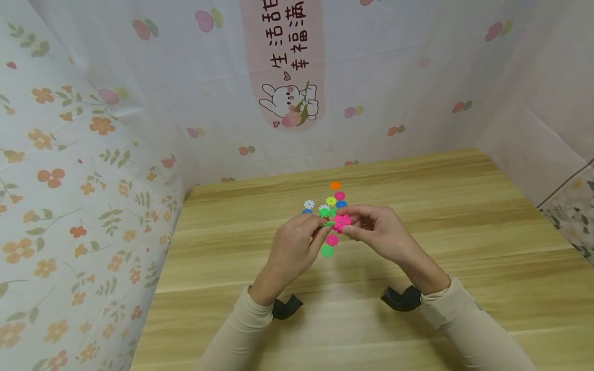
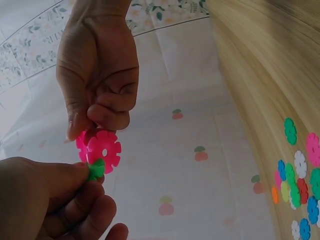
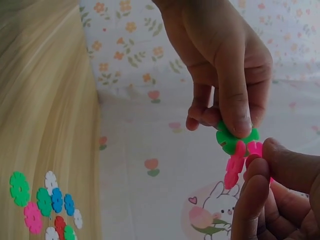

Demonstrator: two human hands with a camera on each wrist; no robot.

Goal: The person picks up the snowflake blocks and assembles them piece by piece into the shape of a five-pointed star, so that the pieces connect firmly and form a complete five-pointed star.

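Left grip (image 1: 293, 245) closed on green disc (image 2: 96, 170), right grip (image 1: 386, 234) on pink discs (image 2: 112, 145), clearly two only in wrist views.

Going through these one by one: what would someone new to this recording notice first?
Probably the vivid pink notched discs in the right hand, meeting the green disc pinched by the left hand. Next, the loose colored discs scattered on the wooden table, then the cartoon rabbit on the backdrop behind.
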